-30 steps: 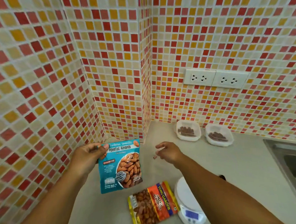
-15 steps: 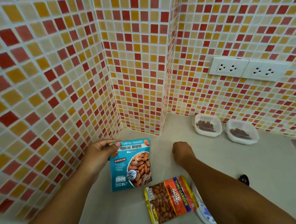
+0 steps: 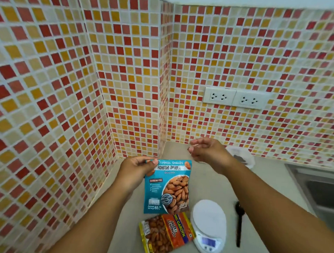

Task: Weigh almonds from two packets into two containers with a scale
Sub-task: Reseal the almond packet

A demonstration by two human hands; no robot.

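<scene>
teal roasted almonds packet (image 3: 167, 187) upright, left hand (image 3: 136, 168) pinching its top left corner, lower edge just above the orange salted almonds packet (image 3: 166, 234) lying flat on the worktop (image 3: 207, 184). right hand (image 3: 205, 151) raised beside it, fingers loosely curled; something small and dark at the fingertips, can't tell if it's gripped. white scale (image 3: 209, 226) right of the orange packet, black spoon (image 3: 239, 223) beyond. one container (image 3: 242, 156) with almonds by the wall, partly hidden behind the right hand.
</scene>
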